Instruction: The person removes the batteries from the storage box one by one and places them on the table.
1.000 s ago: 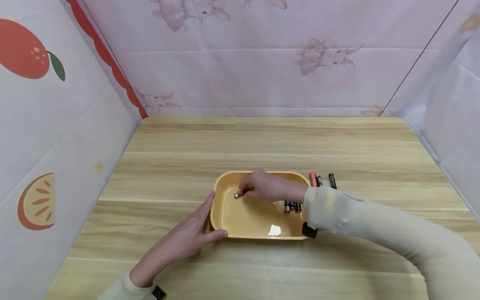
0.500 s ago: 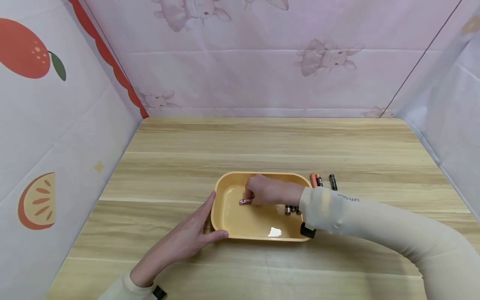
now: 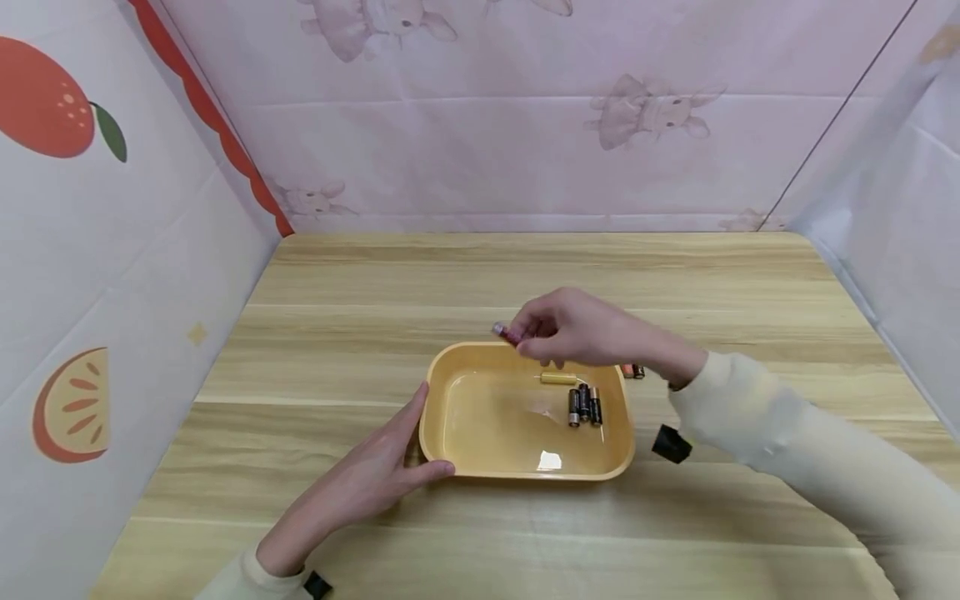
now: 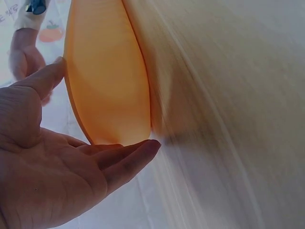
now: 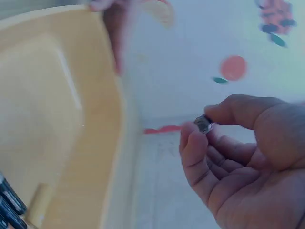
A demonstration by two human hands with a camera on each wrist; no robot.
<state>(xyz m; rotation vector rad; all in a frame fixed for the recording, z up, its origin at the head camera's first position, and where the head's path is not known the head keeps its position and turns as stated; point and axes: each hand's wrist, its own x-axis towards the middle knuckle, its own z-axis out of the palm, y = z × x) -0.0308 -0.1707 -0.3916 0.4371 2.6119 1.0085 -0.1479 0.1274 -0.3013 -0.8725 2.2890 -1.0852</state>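
Note:
My right hand (image 3: 581,325) pinches a dark-red battery (image 3: 505,334) between thumb and fingertips, above the far rim of a yellow plastic tray (image 3: 480,475). One round metal end of that battery (image 5: 203,124) shows in the right wrist view. At the tray's near left corner rests my left hand (image 3: 375,467), thumb against the near side and fairly straight fingers along the left end. Inside the tray, on its right half, several black batteries (image 3: 584,404) lie side by side. A yellow battery (image 3: 558,378) lies crosswise behind them, close to the far wall.
The tray stands on a wood-grain table (image 3: 375,292). Beyond its far right corner lie more batteries (image 3: 632,371), partly hidden by my right forearm. Printed cloth walls (image 3: 465,167) close in the back and sides.
My right hand has lifted the dark-red battery up from the tray floor and moved it back over the far rim. This uncovers the yellow battery. My left hand stays in place.

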